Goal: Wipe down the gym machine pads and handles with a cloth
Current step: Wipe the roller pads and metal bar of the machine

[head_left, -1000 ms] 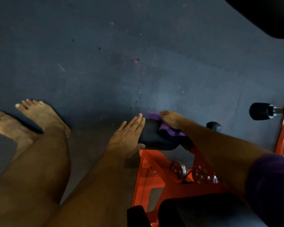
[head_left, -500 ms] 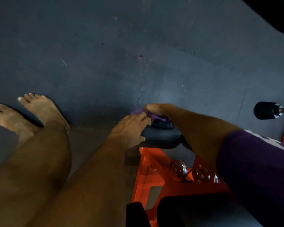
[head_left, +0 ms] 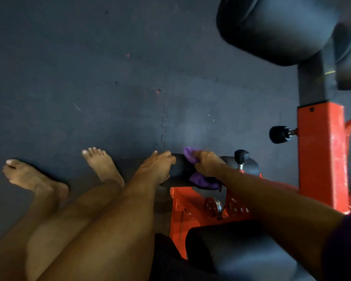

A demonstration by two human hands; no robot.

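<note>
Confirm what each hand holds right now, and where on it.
Right hand grips the purple cloth bunched at its middle, pressed on the black roller pad. Left hand curls its fingers over the pad's left end.

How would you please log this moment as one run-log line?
stage: wiping roller pad | right hand: grips purple cloth on pad | left hand: grips pad end | upper pad: untouched
</note>
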